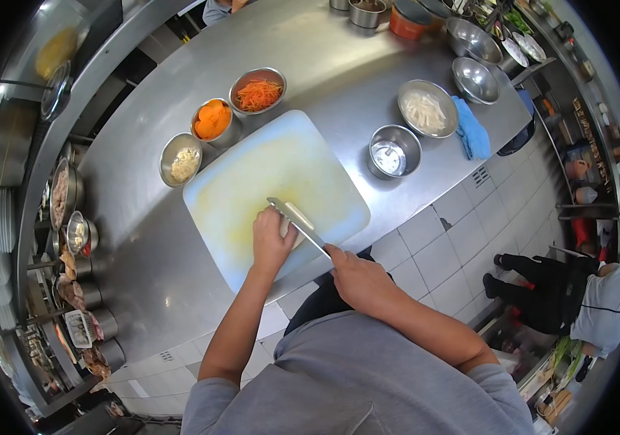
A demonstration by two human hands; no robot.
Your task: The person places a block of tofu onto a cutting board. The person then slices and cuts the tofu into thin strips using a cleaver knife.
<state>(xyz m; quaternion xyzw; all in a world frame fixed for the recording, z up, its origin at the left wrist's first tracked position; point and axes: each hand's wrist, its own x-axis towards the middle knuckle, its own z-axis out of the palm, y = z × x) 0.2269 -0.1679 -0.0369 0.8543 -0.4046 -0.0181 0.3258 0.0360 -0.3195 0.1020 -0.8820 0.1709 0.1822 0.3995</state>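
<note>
My right hand is wrapped round the handle of a kitchen knife. Its blade slants up and left over the cutting board, which is white with yellowish stains. The fingers of my left hand are curled on a pale white vegetable piece close beside the blade; I cannot tell its exact kind. Parts of the piece show on both sides of the knife, and my fingers hide the rest.
Beyond the board stand bowls of chopped garlic-like bits, carrot slices and carrot shreds. To the right are a metal bowl, a bowl of white strips and a blue cloth. Another person stands far right.
</note>
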